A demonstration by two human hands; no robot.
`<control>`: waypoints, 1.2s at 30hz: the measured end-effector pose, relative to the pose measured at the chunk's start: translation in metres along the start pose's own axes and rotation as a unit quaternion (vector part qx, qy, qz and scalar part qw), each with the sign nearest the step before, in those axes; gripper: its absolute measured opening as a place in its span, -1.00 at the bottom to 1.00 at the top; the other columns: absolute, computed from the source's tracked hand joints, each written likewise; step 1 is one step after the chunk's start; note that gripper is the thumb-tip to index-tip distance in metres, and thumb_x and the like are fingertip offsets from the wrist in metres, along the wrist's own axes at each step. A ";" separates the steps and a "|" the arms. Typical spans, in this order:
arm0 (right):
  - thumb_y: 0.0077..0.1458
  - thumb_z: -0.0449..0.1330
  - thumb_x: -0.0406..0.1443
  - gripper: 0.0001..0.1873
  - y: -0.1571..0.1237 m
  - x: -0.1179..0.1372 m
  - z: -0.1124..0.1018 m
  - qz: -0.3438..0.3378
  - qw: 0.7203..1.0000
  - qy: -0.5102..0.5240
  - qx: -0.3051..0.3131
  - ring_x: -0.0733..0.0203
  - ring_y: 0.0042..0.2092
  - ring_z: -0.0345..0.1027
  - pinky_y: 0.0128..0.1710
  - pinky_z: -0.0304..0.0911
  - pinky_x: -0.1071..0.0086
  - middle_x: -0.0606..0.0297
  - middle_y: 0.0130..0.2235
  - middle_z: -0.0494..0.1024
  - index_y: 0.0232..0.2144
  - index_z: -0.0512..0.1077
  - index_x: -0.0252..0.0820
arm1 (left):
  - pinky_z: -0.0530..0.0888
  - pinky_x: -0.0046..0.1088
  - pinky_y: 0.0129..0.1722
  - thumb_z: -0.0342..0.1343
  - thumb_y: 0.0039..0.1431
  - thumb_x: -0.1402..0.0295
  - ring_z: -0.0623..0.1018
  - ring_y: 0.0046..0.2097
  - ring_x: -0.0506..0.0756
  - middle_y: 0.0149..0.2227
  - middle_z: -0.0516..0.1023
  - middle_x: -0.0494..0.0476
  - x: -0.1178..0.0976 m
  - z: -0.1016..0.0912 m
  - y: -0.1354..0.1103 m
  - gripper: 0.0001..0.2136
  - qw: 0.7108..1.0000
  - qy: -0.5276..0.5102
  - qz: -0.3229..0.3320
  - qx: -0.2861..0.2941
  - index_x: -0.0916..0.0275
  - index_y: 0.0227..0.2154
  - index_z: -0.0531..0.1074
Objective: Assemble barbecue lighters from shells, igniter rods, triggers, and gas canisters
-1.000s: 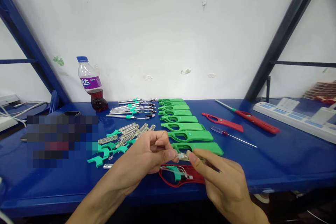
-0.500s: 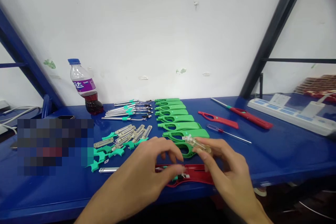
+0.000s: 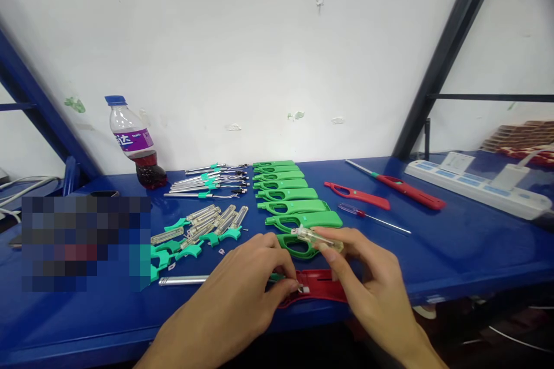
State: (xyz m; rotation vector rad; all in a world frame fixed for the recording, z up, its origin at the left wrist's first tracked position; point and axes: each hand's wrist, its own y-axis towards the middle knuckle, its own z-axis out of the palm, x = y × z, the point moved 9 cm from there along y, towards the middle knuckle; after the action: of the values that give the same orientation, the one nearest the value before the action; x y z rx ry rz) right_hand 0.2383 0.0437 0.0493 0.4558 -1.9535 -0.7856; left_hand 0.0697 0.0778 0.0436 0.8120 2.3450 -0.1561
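Note:
My right hand (image 3: 367, 279) pinches a clear plastic lighter fuel tank (image 3: 318, 238) between thumb and fingers, above the table. Below it lies a red lighter shell half (image 3: 322, 283) with its hollow side up. My left hand (image 3: 255, 282) is closed at the shell, thumb and forefinger pressed together over a small part beside a white tip; what exactly they grip is hidden. A metal lighter tube (image 3: 182, 280) sticks out to the left from under my left hand. A green shell half (image 3: 298, 247) lies just behind the fuel tank.
Green shell halves (image 3: 285, 193) lie in a row behind my hands. Left are metal tubes with wires (image 3: 203, 181), fuel tanks (image 3: 210, 222), teal triggers (image 3: 190, 249) and a drink bottle (image 3: 134, 141). Right are a screwdriver (image 3: 374, 219), red lighter (image 3: 407, 190), red shell (image 3: 357, 195) and power strip (image 3: 476, 187).
My left hand has come down onto the red shell, and its thumb and forefinger have closed. The fuel tank in my right hand has shifted slightly left.

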 end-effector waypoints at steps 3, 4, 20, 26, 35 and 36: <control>0.47 0.19 -0.29 -0.77 0.000 0.001 -0.002 0.000 1.000 0.003 -0.003 0.37 -0.30 0.55 -0.29 0.42 0.53 0.46 -0.20 0.65 0.05 0.57 0.12 | 0.33 -0.37 -0.19 0.24 0.39 0.46 0.52 -0.17 0.10 -0.24 0.55 -0.04 0.001 -0.004 0.004 -0.88 1.000 0.009 0.000 -0.015 0.12 -0.30 0.54; 0.48 0.17 -0.29 -0.77 0.000 0.001 -0.002 0.001 1.000 0.006 -0.003 0.37 -0.33 0.52 -0.32 0.39 0.52 0.46 -0.22 0.64 0.04 0.57 0.12 | 0.32 -0.37 -0.19 0.23 0.40 0.45 0.51 -0.19 0.10 -0.25 0.56 -0.04 0.001 -0.007 0.006 -0.88 1.000 0.012 -0.002 -0.022 0.13 -0.29 0.54; 0.50 0.13 -0.25 -0.82 0.001 0.002 0.001 0.003 1.000 -0.010 0.021 0.31 -0.19 0.57 -0.25 0.39 0.50 0.46 -0.13 0.68 -0.04 0.55 0.11 | 0.37 -0.35 -0.14 0.17 0.45 0.45 0.52 -0.25 0.10 -0.20 0.66 -0.01 -0.002 -0.019 0.010 -0.84 0.998 0.017 0.025 -0.060 0.10 -0.17 0.64; 0.50 0.15 -0.25 -0.82 0.000 -0.001 0.003 0.008 1.000 -0.014 0.026 0.25 -0.14 0.59 -0.23 0.40 0.46 0.42 -0.10 0.69 -0.02 0.56 0.08 | 0.38 -0.38 -0.15 0.18 0.44 0.45 0.53 -0.26 0.08 -0.20 0.67 -0.03 -0.005 -0.019 0.009 -0.84 0.998 0.008 0.033 -0.060 0.09 -0.18 0.64; 0.49 0.15 -0.25 -0.81 0.001 -0.002 0.004 0.012 0.999 -0.011 0.030 0.20 -0.16 0.60 -0.24 0.42 0.41 0.36 -0.10 0.70 -0.03 0.57 0.04 | 0.40 -0.37 -0.12 0.14 0.46 0.44 0.51 -0.29 0.07 -0.21 0.67 -0.02 -0.008 -0.020 0.008 -0.82 0.998 0.001 0.032 -0.055 0.10 -0.18 0.64; 0.49 0.15 -0.25 -0.81 0.001 -0.001 0.003 0.010 0.999 -0.012 0.029 0.20 -0.17 0.60 -0.25 0.42 0.41 0.36 -0.11 0.70 -0.04 0.58 0.04 | 0.40 -0.37 -0.12 0.14 0.46 0.45 0.51 -0.29 0.07 -0.22 0.67 -0.02 -0.008 -0.020 0.008 -0.82 0.998 0.001 0.032 -0.055 0.10 -0.19 0.64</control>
State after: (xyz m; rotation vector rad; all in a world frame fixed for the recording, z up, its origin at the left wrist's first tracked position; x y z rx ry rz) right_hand 0.2360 0.0466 0.0481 0.4632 -2.0037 -0.7261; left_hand 0.0691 0.0864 0.0650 0.8332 2.3039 0.0012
